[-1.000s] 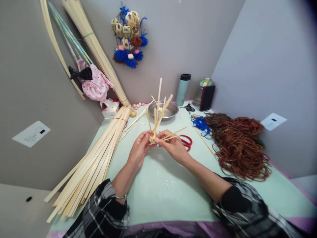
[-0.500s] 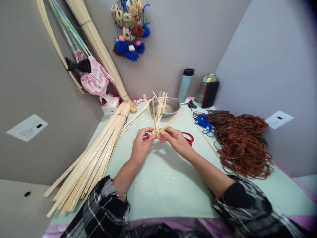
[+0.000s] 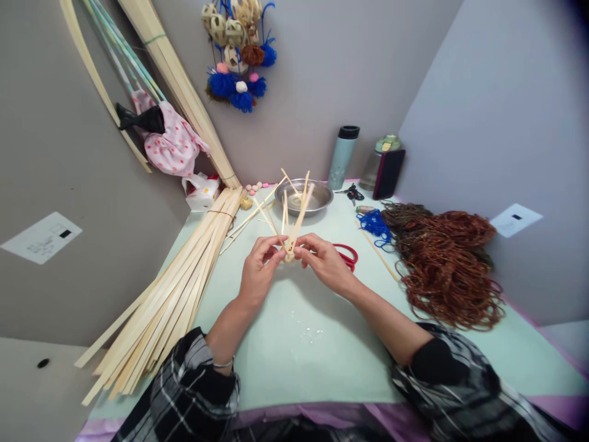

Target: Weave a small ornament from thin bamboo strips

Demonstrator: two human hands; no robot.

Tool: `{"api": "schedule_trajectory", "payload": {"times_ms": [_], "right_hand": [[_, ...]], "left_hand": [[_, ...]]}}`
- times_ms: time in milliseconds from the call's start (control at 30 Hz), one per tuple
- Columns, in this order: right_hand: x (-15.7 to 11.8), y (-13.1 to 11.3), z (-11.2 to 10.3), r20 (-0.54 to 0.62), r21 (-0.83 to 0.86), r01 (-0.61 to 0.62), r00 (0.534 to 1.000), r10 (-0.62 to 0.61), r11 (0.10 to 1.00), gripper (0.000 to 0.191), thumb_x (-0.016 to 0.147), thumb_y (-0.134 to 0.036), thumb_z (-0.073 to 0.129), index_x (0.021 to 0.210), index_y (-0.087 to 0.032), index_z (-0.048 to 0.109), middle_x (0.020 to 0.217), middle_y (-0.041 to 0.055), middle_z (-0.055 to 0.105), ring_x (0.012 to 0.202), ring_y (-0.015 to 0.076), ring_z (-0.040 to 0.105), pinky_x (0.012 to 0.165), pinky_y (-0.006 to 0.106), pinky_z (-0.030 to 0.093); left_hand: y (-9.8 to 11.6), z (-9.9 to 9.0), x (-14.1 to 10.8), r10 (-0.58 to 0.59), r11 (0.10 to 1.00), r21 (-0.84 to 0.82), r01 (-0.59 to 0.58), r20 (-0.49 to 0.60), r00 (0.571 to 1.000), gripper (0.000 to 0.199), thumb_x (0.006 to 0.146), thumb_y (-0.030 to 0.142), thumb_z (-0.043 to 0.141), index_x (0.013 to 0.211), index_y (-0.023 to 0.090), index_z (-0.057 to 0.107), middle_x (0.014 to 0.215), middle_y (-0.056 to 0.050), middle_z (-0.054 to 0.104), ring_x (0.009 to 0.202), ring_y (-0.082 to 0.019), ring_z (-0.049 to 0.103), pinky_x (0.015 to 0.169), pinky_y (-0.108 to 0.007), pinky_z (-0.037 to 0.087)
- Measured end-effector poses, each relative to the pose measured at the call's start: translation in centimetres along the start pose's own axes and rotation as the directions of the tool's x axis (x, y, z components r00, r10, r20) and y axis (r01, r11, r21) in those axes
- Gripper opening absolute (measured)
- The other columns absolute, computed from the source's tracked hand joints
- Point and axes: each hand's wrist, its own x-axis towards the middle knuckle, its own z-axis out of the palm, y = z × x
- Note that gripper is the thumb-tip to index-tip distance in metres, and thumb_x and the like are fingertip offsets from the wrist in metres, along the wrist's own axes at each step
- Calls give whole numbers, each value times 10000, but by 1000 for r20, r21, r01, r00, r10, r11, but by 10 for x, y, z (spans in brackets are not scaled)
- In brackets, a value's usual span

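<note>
Between my hands is a small woven piece of bamboo strips (image 3: 289, 255), its loose strip ends fanning upward. My left hand (image 3: 263, 264) pinches it from the left with thumb and fingers. From the right, my right hand (image 3: 323, 261) grips its other side with fingers bent. Behind the strips stands a metal bowl (image 3: 323, 201), partly covered by them. Red-handled scissors (image 3: 348, 255) lie beside my right hand, their blades hidden beneath it.
A bundle of flat bamboo strips (image 3: 170, 294) spreads along the left. Brown cord (image 3: 453, 264) and blue yarn (image 3: 375, 226) lie on the right. A tumbler (image 3: 343, 159), a bottle (image 3: 369, 169), a phone (image 3: 389, 175) and black scissors (image 3: 353, 193) are at the back. Water drops dot the cloth (image 3: 285, 368).
The woven piece has turned in my fingers. A strip that leaned far right now points up, and others spread to the left. Both hands keep their hold.
</note>
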Motion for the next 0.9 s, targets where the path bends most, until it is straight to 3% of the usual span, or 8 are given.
{"api": "schedule_trajectory", "payload": {"times_ms": [233, 333, 467, 567, 733, 900], "right_hand": [[-1, -2, -6, 47, -55, 70, 997, -67, 996, 164, 938, -327, 574, 893, -190, 652, 1033, 59, 549, 824, 145, 566, 683, 284, 504], [-1, -8, -7, 85, -3, 59, 995, -59, 998, 186, 937, -331, 586, 864, -180, 666, 1105, 77, 566, 869, 152, 561, 724, 294, 502], [-1, -12, -8, 133, 95, 30, 990, -42, 995, 207, 916, -345, 620, 811, -173, 662, 1095, 78, 573, 870, 155, 563, 718, 296, 499], [-1, -10, -9, 149, 119, 22, 988, -40, 993, 228, 910, -352, 631, 774, -171, 658, 1096, 78, 580, 878, 155, 568, 718, 295, 492], [-1, -9, -9, 183, 143, 10, 982, -36, 990, 187, 891, -339, 664, 814, -171, 694, 1150, 84, 571, 938, 161, 576, 749, 291, 493], [0, -8, -8, 168, 153, 23, 984, -49, 988, 166, 891, -324, 665, 818, -179, 698, 1135, 76, 579, 953, 163, 589, 767, 295, 504]], "left_hand": [[-3, -6, 5, -137, 981, -117, 156, 158, 978, 241, 813, 339, 743, 1019, 214, 759, 1056, -48, 679, 857, -164, 662, 859, -293, 511], [-2, -9, 6, -231, 935, -215, 282, 233, 944, 254, 785, 357, 779, 965, 186, 729, 939, -48, 729, 825, -170, 670, 864, -322, 514], [0, -13, 7, -282, 888, -271, 371, 315, 906, 328, 764, 380, 804, 1007, 176, 725, 965, -66, 739, 865, -183, 674, 896, -355, 505], [3, -14, 8, -306, 870, -279, 406, 340, 889, 371, 744, 388, 822, 1031, 175, 723, 952, -65, 731, 866, -181, 665, 868, -336, 496], [8, -17, 8, -319, 847, -292, 443, 386, 865, 254, 728, 335, 836, 844, 157, 697, 882, -24, 680, 760, -116, 598, 722, -242, 463], [10, -11, 6, -346, 814, -362, 454, 326, 880, 222, 711, 282, 836, 787, 148, 675, 871, -21, 665, 766, -114, 593, 743, -245, 478]]}}
